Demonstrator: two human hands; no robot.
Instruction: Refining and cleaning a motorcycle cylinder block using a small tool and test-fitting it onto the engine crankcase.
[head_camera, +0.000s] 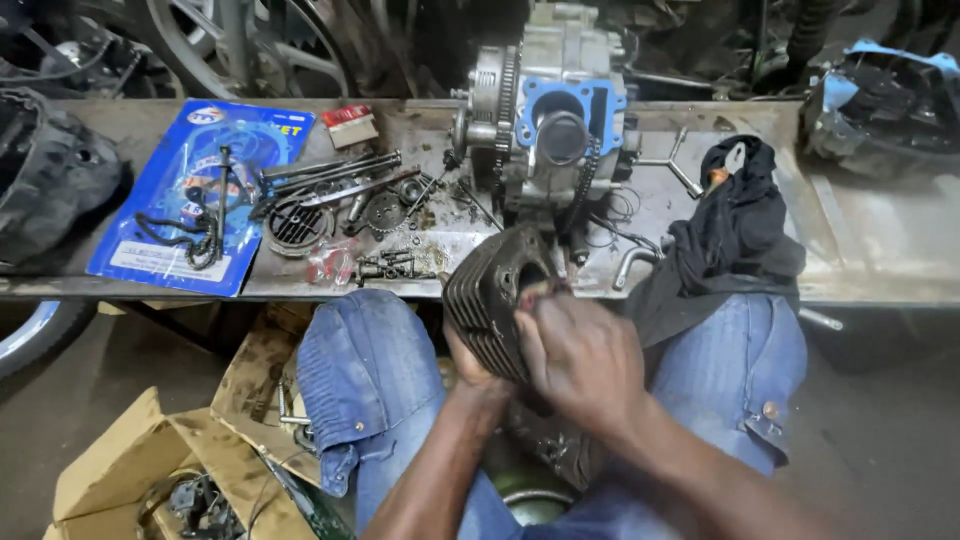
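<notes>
Fingers of right hand (578, 362) curled together over the open end of the finned cylinder block (497, 290); left hand (472, 368) cups it from below.

Block sits tilted between the knees, just in front of the workbench (860, 250) edge, bore facing up toward the bench. Right wrist bent down, knuckles toward camera, fingertips at the bore rim; can't tell what they pinch. Left palm pressed on the fins, fingers hidden behind the block. Engine case (545, 120) with blue gasket stands on the bench directly behind the block. Black rag (735, 225) right of the block, loose gears and bolts (385, 215) left of it, blue gasket pack (200, 190) further left.
</notes>
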